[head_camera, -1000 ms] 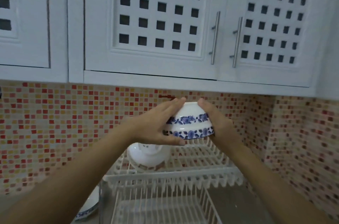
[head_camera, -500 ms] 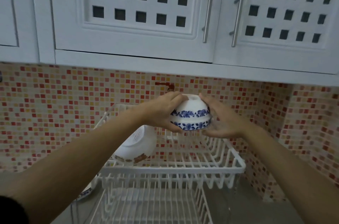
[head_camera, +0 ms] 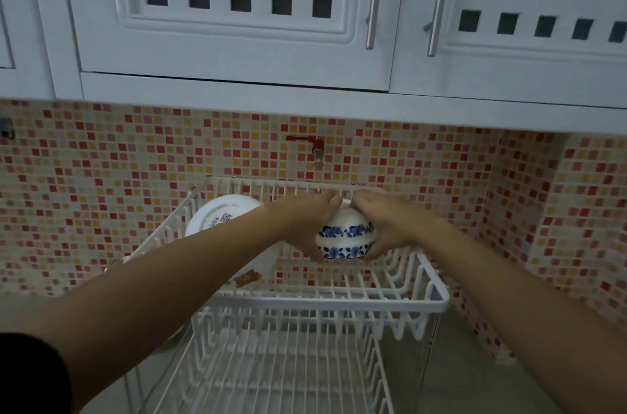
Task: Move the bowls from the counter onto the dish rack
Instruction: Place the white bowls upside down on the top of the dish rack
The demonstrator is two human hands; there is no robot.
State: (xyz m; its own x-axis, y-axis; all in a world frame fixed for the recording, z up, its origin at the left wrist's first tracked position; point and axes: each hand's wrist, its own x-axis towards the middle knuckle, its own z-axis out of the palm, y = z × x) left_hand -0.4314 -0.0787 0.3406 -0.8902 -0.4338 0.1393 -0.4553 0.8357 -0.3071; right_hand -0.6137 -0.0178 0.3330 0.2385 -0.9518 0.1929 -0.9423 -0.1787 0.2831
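Blue bowl: It is upside down, with its foot up and its rim down. It is white with two bands of blue flowers. It sits over the top shelf of the rack, near the back edge and toward the right side. Whether its rim touches the wires cannot be told.

Left hand: It is wrapped around the left side of the blue bowl. The fingers lie over the top and the thumb is low by the rim. It is holding the bowl.

Right hand: It is wrapped around the right side of the blue bowl. The fingertips come close to the left hand's fingertips on top. It is holding the bowl too.

White bowl: It is on the top shelf of the rack, in the back left corner. It is tipped on its side with its bottom showing. There is a small sticker on the bottom. The left arm hides part of it.

Rack: It is white wire with two shelves, one over the other. The bottom shelf shows only bare wires.

Wall: It has small red, orange and pale tiles. It is just behind the rack.

Cupboards: They are white, with square holes and metal handles. They hang above the rack.
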